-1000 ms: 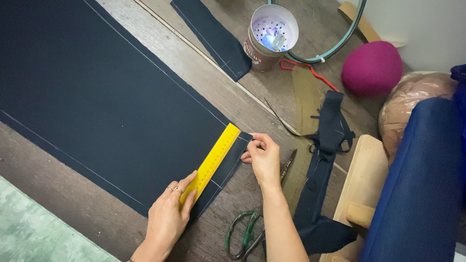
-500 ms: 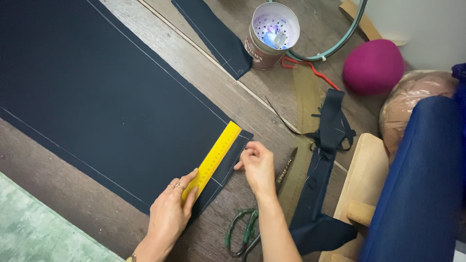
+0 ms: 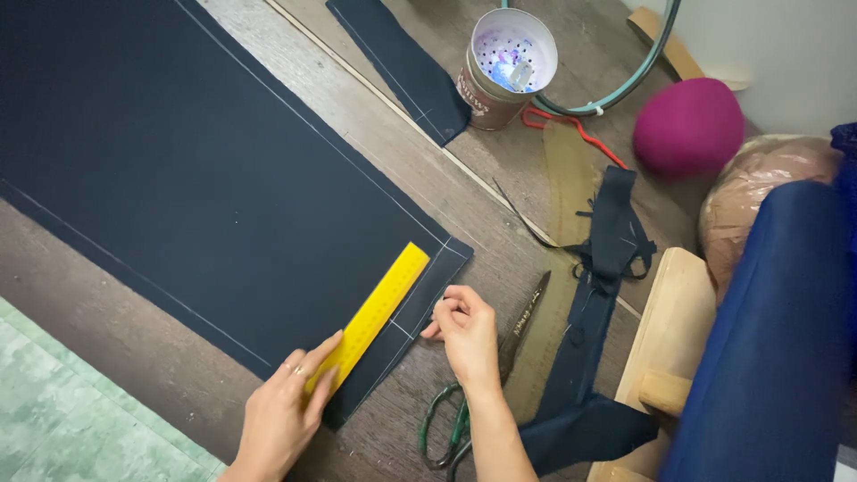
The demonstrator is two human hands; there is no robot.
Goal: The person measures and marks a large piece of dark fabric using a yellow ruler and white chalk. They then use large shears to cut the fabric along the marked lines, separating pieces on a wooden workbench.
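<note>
Marking a dark fabric edge w/ ruler, partly done.
L hand (image 3: 286, 411) flat, pressing yellow ruler (image 3: 370, 314) onto navy cloth (image 3: 178, 178); R hand (image 3: 464, 330) pinched at cloth edge, chalk not visible. White lines already along edges; corner strip unfinished. Scissors (image 3: 482, 375) beside, tin (image 3: 504, 67) beyond.

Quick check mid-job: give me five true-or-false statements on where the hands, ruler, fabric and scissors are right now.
1. The left hand presses the flat yellow ruler onto the large dark navy fabric panel. True.
2. The right hand holds the green-handled scissors. False: the scissors lie on the brown wooden floor, partly under that hand.
3. The ruler lies near the panel's corner, along a white chalk line. True.
4. The round white perforated tin stands on the fabric panel. False: it stands on the floor beyond it.
5. The magenta rounded cushion touches the ruler. False: it lies far off, by the wall.
</note>
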